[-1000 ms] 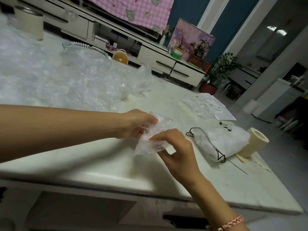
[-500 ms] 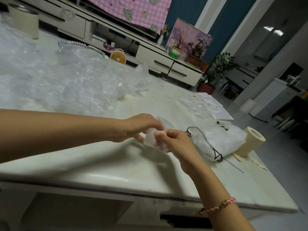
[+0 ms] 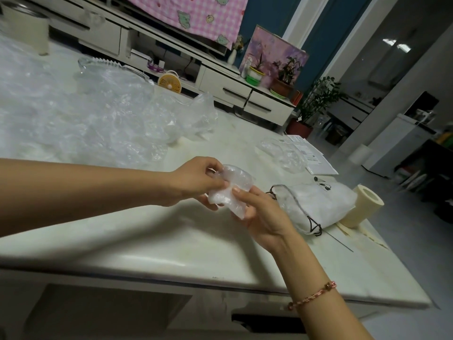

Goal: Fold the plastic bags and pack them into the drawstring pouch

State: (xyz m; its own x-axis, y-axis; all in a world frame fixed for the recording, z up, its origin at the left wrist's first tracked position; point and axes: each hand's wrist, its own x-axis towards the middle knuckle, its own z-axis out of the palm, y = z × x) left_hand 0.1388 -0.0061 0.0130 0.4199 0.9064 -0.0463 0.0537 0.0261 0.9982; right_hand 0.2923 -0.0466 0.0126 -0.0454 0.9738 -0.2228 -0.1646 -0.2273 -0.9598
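A small clear plastic bag (image 3: 232, 190), folded into a compact wad, is held above the table between both hands. My left hand (image 3: 196, 182) pinches its upper left end. My right hand (image 3: 262, 212) grips it from below and the right, thumb on its front. The white drawstring pouch (image 3: 318, 204) with a black cord lies on the table just right of my right hand, its mouth facing the hands. A large heap of loose clear plastic bags (image 3: 85, 123) covers the table's left and far side.
A cream tape roll (image 3: 362, 204) stands right of the pouch, with paper strips beside it. Another crumpled clear bag (image 3: 282, 155) and printed papers (image 3: 316, 158) lie farther back. A glass dish (image 3: 110, 67) and a cream canister (image 3: 27, 30) sit at the far left.
The bag went from a loose flat strip between my hands to a tight small wad. Both hands closed in together and rose slightly off the table.
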